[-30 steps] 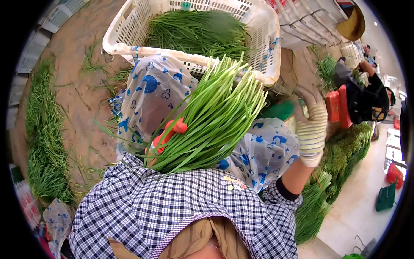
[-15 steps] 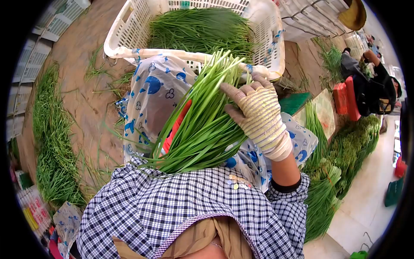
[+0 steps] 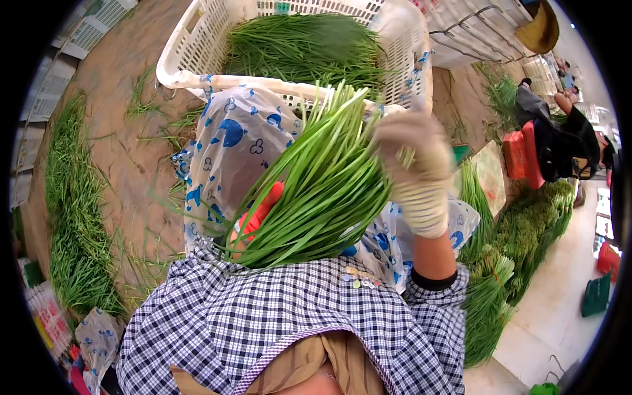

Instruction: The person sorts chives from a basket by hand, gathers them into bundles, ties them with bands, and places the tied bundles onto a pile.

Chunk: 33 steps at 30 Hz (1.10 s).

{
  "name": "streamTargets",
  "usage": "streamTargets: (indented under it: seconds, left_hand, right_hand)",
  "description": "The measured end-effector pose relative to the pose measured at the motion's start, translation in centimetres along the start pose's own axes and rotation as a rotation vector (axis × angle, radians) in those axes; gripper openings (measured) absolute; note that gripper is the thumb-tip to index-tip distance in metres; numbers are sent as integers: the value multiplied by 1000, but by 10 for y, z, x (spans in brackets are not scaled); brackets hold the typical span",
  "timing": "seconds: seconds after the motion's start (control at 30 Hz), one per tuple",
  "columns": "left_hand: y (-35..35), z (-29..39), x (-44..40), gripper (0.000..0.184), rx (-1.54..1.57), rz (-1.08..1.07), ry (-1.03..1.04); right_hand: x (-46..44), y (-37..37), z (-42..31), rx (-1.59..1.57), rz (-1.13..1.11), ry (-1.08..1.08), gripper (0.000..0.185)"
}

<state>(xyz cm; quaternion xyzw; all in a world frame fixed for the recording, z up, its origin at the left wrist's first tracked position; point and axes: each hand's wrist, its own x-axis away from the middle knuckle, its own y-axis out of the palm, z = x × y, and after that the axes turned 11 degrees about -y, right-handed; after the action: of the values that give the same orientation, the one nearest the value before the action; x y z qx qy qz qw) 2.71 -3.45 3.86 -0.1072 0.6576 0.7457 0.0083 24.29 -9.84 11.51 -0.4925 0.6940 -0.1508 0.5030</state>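
A loose bunch of green chives point(image 3: 322, 178) lies slantwise over my lap, its pale stem ends pointing up toward the crate. My left hand point(image 3: 263, 204), in a red-orange glove, supports the bunch from beneath and its left side; most of its fingers are hidden under the leaves. At the bunch's upper right is my right hand point(image 3: 418, 171), in a beige glove with a striped back. Motion smears it, but the fingers look curled, with a few pale stem ends showing at them. Beneath the bunch, a clear plastic sheet point(image 3: 230, 141) with blue prints covers my legs.
A white crate point(image 3: 260, 82) in front holds more chives point(image 3: 303, 49). Chives lie in a long heap point(image 3: 76, 217) on the left floor, and tied bundles point(image 3: 487, 309) stand at right. Beyond are red blocks point(image 3: 523, 155) and a person in dark clothes point(image 3: 559, 141).
My right hand has moved slightly right and its fingers have gone from spread on the stems to curled. The bunch has fanned rightward, and more of the red glove shows.
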Motion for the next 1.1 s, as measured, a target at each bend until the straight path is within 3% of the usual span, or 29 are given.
streamTargets:
  seconds: [0.07, 0.13, 0.17, 0.2, 0.23, 0.27, 0.3, 0.33, 0.43, 0.5, 0.53, 0.57, 0.6, 0.67, 0.73, 0.8, 0.87, 0.97, 1.0, 1.07, 1.1]
  left_hand:
    - [11, -6, -3, 79, -69, -48, 93]
    - [15, -7, -7, 80, -133, -105, 205]
    - [17, -8, -10, 80, -158, -144, 249]
    - [17, -7, -13, 80, -185, -153, 249]
    - [15, 11, -4, 78, -234, 143, -83]
    - [14, 21, -2, 77, -280, 440, -422]
    - [19, 22, -7, 77, -278, 439, -441]
    - [25, 23, -12, 75, -424, 375, -494]
    - [18, 29, -28, 74, -866, 152, -594]
    - [23, 33, -25, 76, -861, 146, -580]
    - [27, 36, -25, 77, -849, 143, -571]
    - [15, 45, -28, 84, -1123, 144, -667]
    - [13, 44, -24, 84, -1124, 151, -662]
    - [12, 39, -17, 89, -578, 184, -331]
    - [16, 47, -25, 91, -535, 176, -314]
    - [10, 52, -27, 92, -1007, 304, -318]
    - [12, 44, -35, 84, -1121, 238, -300]
    - [-7, 30, -39, 64, -1458, 324, -271]
    - [-13, 27, -39, 64, -1457, 322, -271]
    - [-21, 20, -35, 55, -1770, 185, -127]
    - [-21, 15, -37, 56, -1526, 189, -194]
  right_hand:
    - [19, -13, 13, -317, 592, 314, 45]
    - [81, -7, 65, -692, 777, 383, 83]
    - [110, -4, 72, -973, 649, 551, 106]
    - [115, 12, 60, -1055, 628, 644, 116]
    - [120, 28, 48, -1133, 610, 741, 127]
    - [133, 43, 53, -1394, 592, 593, 124]
    - [106, 36, 22, -1222, 616, 699, 126]
    - [100, 35, 24, -1391, 523, 614, 123]
    - [69, 29, 18, -1437, 483, 582, 101]
    - [52, 28, 21, -1581, 462, 567, 83]
    - [49, 29, 21, -1588, 450, 563, 83]
    - [46, 30, 21, -1625, 453, 499, 81]
    - [45, 31, 20, -1661, 460, 437, 80]
    - [49, 31, 25, -1591, 502, 512, 72]
    - [52, 34, 28, -1613, 593, 698, 66]
    - [59, 41, 32, -1538, 731, 805, 77]
    - [75, 48, 43, -1847, 657, 541, 96]
    - [91, 54, 44, -1833, 735, 418, 101]
    - [90, 53, 41, -1831, 735, 419, 101]
    - [85, 52, 33, -1423, 536, 619, 97]
    - [85, 44, 33, -1378, 466, 680, 90]
